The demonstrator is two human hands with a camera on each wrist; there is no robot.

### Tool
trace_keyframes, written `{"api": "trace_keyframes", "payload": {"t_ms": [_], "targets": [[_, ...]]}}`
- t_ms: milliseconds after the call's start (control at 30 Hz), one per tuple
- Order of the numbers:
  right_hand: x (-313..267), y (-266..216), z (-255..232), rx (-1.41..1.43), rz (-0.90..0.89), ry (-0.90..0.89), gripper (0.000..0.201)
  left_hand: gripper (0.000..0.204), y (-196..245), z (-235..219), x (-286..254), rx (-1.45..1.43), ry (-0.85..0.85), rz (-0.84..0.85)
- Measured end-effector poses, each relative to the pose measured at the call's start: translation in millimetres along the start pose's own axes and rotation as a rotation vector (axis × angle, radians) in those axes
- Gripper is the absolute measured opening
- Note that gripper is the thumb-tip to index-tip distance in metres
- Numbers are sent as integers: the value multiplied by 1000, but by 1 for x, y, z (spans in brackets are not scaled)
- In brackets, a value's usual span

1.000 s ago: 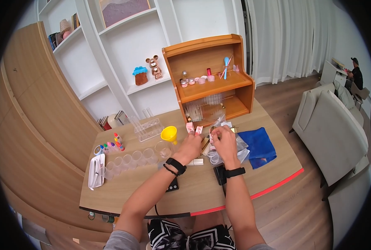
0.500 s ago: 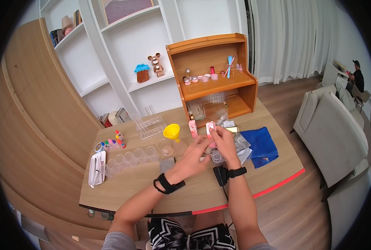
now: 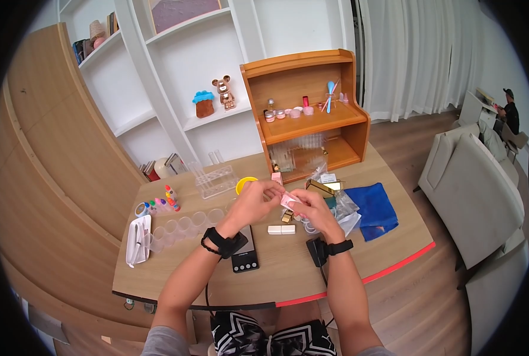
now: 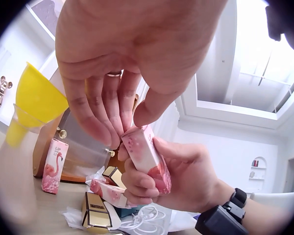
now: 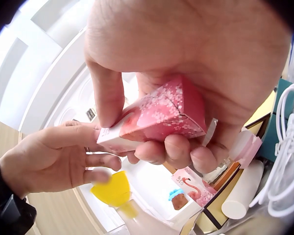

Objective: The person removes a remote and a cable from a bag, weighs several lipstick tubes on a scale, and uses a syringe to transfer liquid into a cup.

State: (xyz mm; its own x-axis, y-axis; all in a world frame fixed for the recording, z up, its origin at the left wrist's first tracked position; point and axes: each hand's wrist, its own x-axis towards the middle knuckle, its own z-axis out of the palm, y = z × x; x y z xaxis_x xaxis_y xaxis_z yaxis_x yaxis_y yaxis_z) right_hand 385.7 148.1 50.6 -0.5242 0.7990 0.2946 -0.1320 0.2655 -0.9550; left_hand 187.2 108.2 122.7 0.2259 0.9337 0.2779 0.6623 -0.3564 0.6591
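The right hand (image 3: 315,210) grips a pink box (image 4: 146,154) above the bench (image 3: 300,273), and the left hand (image 3: 254,202) pinches its left end; a yellow funnel (image 4: 39,95) stands to the left, a black scale (image 3: 245,261) nearer.

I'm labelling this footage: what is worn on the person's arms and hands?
Grey sleeves on both arms. Each wrist has a black strap with a black box and dark cable. The left hand has a metallic-looking ring on one finger.

The pink box (image 4: 146,152) looks glossy card, the funnel (image 4: 38,95) smooth plastic
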Motion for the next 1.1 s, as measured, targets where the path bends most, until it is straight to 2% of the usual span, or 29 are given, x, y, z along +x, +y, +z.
{"api": "trace_keyframes", "payload": {"t_ms": [367, 800, 900, 1100], "targets": [[0, 2, 0, -12, -32, 26, 21, 28, 6, 3, -3, 33, -28, 5], [-3, -1, -1, 32, -61, 10, 20, 23, 10, 6, -7, 77, -8, 24], [-3, -2, -2, 28, -18, 15, 26, 23, 10, 7, -6, 69, -15, 13], [-1, 1, -5, 26, -60, -42, 24, 20, 4, 6, -4, -13, -31, -4]]}}
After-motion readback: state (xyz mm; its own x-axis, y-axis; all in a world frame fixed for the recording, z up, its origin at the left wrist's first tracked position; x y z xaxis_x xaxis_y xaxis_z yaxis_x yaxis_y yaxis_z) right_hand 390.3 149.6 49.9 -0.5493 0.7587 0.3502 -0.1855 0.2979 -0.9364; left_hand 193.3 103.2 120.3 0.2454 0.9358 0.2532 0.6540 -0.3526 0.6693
